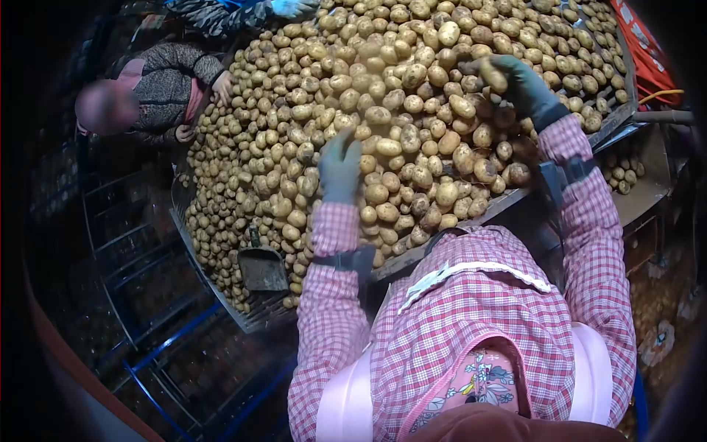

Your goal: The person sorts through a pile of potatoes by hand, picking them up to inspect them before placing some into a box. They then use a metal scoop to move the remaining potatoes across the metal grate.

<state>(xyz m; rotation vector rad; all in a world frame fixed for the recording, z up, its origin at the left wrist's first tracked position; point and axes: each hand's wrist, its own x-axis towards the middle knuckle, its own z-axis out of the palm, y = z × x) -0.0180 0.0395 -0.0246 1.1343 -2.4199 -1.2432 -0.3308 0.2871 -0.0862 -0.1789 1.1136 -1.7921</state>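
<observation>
The right hand's grip (515,79), in a dark green glove, is clamped on a potato (492,74) at the far side of the heap, fingers curled around it so that only its pale top shows. The left hand (340,168), in a grey-blue glove, rests with the fingers bent down onto the potatoes (383,147) nearer the person; whether its grip is closed on one or merely laid flat on them cannot be told, since the back of the glove hides the fingertips. Both arms wear pink-and-white checked sleeves, each with a dark strap (346,259) around the forearm.

The held potato sits just above the pile, touching or nearly touching its neighbours. The pile covers a wide sorting surface (471,214) whose metal edge runs diagonally in front of the person's chest. A small dark scoop (261,269) lies at the near left corner of the surface, among the potatoes there.

Across the surface, at the upper left, another person in a grey knitted sleeve (166,74) has a bare hand (221,87) on the potatoes. A second co-worker's light blue glove (289,7) shows at the top edge. Blue metal frames (169,346) stand below on the left.
</observation>
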